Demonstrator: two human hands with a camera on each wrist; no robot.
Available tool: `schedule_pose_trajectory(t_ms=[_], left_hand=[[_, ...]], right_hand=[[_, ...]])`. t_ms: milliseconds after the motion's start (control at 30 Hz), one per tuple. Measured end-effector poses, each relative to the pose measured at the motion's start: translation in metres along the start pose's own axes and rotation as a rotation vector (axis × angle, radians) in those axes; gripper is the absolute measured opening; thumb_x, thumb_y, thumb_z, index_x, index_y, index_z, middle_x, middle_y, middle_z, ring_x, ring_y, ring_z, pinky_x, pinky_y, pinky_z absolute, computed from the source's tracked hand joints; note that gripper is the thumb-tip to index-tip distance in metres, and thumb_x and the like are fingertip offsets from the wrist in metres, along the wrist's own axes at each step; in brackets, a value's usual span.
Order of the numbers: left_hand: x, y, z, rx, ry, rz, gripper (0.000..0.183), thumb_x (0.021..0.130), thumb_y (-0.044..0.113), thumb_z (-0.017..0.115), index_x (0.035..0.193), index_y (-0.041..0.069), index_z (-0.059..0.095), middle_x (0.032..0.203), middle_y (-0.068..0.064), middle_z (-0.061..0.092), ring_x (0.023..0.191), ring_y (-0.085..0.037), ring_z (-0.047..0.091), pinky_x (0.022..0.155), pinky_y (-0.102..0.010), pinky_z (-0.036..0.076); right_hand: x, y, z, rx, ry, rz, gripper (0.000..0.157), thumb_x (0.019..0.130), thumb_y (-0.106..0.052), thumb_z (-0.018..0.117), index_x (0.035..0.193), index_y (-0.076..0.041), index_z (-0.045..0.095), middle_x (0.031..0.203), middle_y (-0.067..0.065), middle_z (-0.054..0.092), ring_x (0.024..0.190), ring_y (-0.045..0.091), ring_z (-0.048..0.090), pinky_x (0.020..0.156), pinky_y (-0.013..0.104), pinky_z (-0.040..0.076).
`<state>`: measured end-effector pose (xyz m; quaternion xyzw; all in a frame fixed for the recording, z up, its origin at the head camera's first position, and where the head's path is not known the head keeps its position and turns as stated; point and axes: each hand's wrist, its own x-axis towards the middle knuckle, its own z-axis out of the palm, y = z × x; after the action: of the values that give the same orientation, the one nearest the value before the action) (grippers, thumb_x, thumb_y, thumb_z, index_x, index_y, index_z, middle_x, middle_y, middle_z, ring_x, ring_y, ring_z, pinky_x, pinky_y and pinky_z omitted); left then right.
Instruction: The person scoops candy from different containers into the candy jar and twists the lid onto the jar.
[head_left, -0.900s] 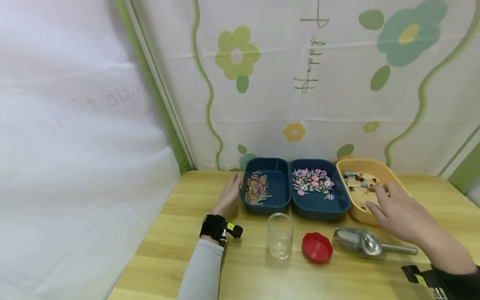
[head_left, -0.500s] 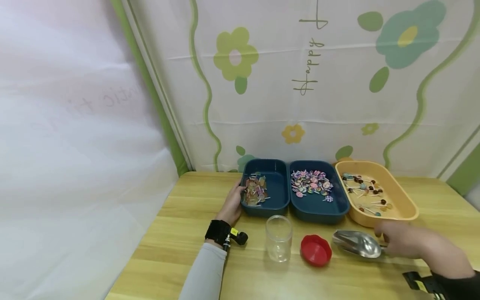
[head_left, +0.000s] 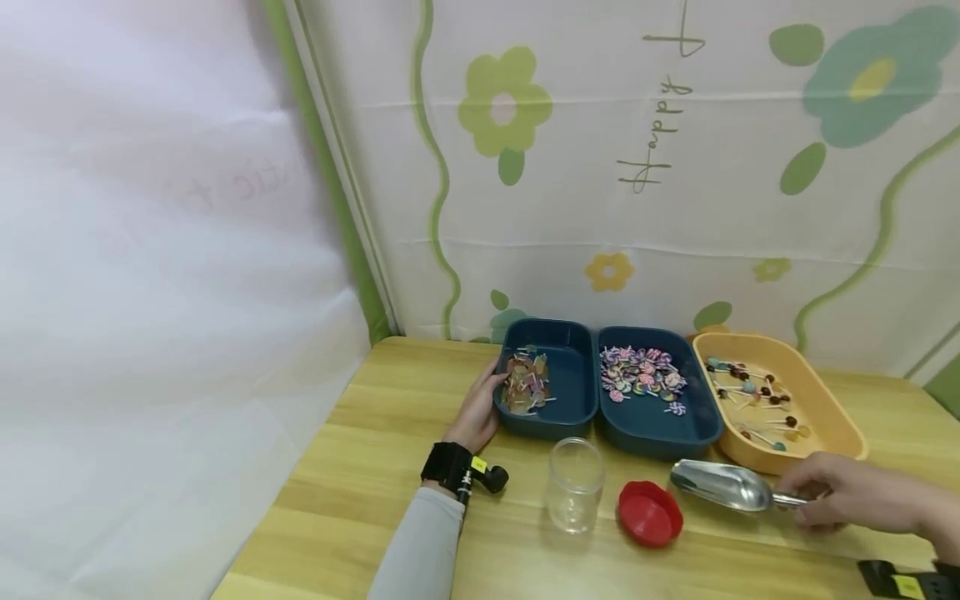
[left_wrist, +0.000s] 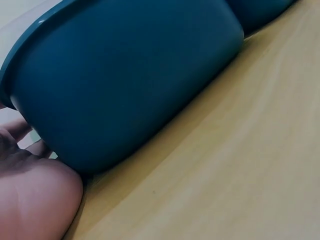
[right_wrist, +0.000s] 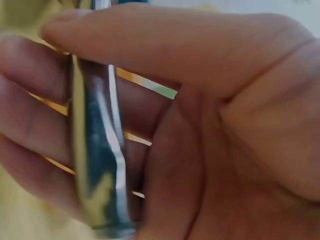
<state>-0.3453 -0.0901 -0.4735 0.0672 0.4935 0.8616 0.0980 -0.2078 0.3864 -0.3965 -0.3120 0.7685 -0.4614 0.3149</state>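
My right hand grips the handle of a shiny metal scoop; in the right wrist view the thumb and fingers lie around that handle. The scoop's bowl points left, low over the wooden table. At the left blue bin my left hand holds the outer side and rim. Translucent lollipops are heaped in this bin's left part. The left wrist view shows the bin wall close up, the palm beside it and the fingers partly hidden behind.
A second blue bin holds swirled lollipops. Right of it, a yellow bin has scattered ball-headed lollipops. In front stand a clear jar and a red scalloped dish. A patterned curtain hangs behind.
My right hand has come down from over the yellow bin and taken the scoop's handle. My left hand has closed onto the left blue bin's rim. The view has shifted slightly.
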Motion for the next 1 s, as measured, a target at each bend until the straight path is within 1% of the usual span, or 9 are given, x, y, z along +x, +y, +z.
schedule_pose_trajectory(t_ms=[100,200,300,367,467,500,733,867,1000], left_hand=[[0.001,-0.002,0.005,-0.007,-0.001,0.010,0.054,0.111,0.009,0.038,0.163,0.011,0.027,0.170,-0.010,0.018,0.156,-0.025,0.016,0.126,-0.042,0.017],[0.000,-0.004,0.010,-0.001,0.015,0.009,0.052,0.110,0.009,0.039,0.162,0.012,0.031,0.169,-0.010,0.020,0.155,-0.025,0.017,0.126,-0.041,0.018],[0.001,-0.004,0.016,0.009,0.030,0.002,0.052,0.110,0.009,0.041,0.161,0.013,0.034,0.169,-0.009,0.022,0.155,-0.024,0.018,0.126,-0.041,0.018],[0.003,-0.004,0.021,0.013,0.030,0.009,0.051,0.110,0.009,0.041,0.161,0.013,0.035,0.168,-0.010,0.024,0.155,-0.025,0.019,0.126,-0.041,0.018],[0.003,-0.005,0.027,0.008,0.019,0.011,0.052,0.109,0.010,0.043,0.160,0.012,0.036,0.168,-0.010,0.025,0.154,-0.025,0.022,0.125,-0.042,0.019],[0.002,-0.006,0.029,0.006,0.015,0.011,0.051,0.109,0.010,0.042,0.160,0.012,0.036,0.168,-0.011,0.025,0.154,-0.025,0.023,0.125,-0.042,0.020],[-0.019,-0.010,0.036,0.010,-0.014,-0.037,0.052,0.109,0.009,0.042,0.160,0.015,0.037,0.168,-0.008,0.024,0.153,-0.023,0.023,0.125,-0.040,0.021],[-0.031,-0.008,0.033,-0.003,-0.032,-0.041,0.053,0.109,0.007,0.042,0.161,0.016,0.035,0.168,-0.009,0.024,0.153,-0.024,0.023,0.125,-0.039,0.020],[-0.038,-0.002,0.029,-0.009,-0.023,-0.034,0.053,0.109,0.008,0.042,0.161,0.016,0.036,0.167,-0.010,0.027,0.153,-0.025,0.025,0.125,-0.040,0.021]], right_hand=[[-0.009,-0.015,-0.008,0.033,-0.008,0.019,0.030,0.100,0.012,0.047,0.114,0.001,0.072,0.073,0.014,0.063,0.060,0.005,0.055,0.046,0.026,0.046],[-0.009,-0.041,-0.011,-0.210,0.085,-0.032,0.034,0.100,0.009,0.052,0.123,-0.006,0.073,0.084,0.002,0.070,0.065,0.004,0.056,0.051,0.025,0.049],[0.004,-0.071,-0.008,-0.483,0.262,-0.008,0.029,0.102,0.001,0.057,0.128,-0.003,0.070,0.093,-0.009,0.070,0.070,0.001,0.052,0.054,0.024,0.043],[0.018,-0.091,-0.005,-0.614,0.372,0.039,0.030,0.104,-0.007,0.059,0.131,0.001,0.067,0.100,-0.007,0.069,0.076,0.000,0.052,0.058,0.024,0.042],[0.045,-0.116,-0.005,-0.707,0.427,0.093,0.037,0.106,-0.018,0.058,0.135,0.004,0.063,0.103,0.001,0.068,0.080,0.002,0.053,0.063,0.024,0.045],[0.054,-0.122,-0.005,-0.727,0.429,0.087,0.038,0.106,-0.019,0.058,0.135,0.005,0.063,0.109,0.003,0.069,0.083,0.003,0.054,0.066,0.024,0.047],[0.108,-0.137,-0.001,-0.663,0.357,0.099,0.022,0.103,-0.017,0.062,0.114,-0.006,0.077,0.072,-0.006,0.055,0.060,0.010,0.049,0.053,0.025,0.043],[0.133,-0.136,0.006,-0.706,0.359,0.121,0.018,0.101,-0.015,0.064,0.099,-0.007,0.080,0.077,-0.005,0.064,0.066,0.011,0.051,0.058,0.027,0.045],[0.151,-0.138,0.016,-0.723,0.401,0.110,0.019,0.100,-0.011,0.064,0.099,-0.003,0.081,0.088,0.001,0.072,0.071,0.014,0.056,0.062,0.031,0.049]])
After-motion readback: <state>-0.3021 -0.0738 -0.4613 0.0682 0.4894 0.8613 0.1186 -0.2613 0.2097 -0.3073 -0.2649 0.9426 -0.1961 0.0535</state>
